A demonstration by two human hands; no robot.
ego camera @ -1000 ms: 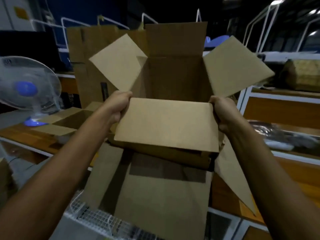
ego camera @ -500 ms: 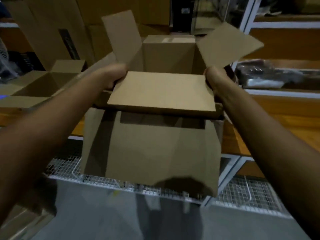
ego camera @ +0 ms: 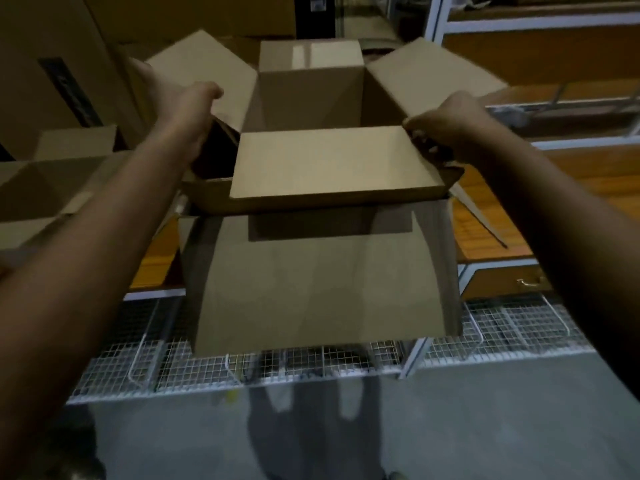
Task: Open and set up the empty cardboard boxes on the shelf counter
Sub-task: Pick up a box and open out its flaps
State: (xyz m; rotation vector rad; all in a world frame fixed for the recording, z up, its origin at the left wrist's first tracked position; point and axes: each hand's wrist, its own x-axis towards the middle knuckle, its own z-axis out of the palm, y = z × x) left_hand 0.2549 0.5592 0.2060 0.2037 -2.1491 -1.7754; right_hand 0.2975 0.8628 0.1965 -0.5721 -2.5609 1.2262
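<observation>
Nearest, below the cardboard box (ego camera: 322,282), a wire-mesh shelf (ego camera: 138,362) juts out. The cardboard box, held high a second ago, has come down against the desk (ego camera: 571,178) edge, mouth open, near flap (ego camera: 329,161) lying level over the opening and side flaps splayed. The left hand (ego camera: 194,109) curls over the box's left rim; the right hand (ego camera: 446,123) grips its right corner. It looks opened but, I judge, not yet seated on the desk. Left of the box, another opened box (ego camera: 41,181) takes up desk space. Behind it, stacked cartons (ego camera: 52,46) limit how far back it can go.
</observation>
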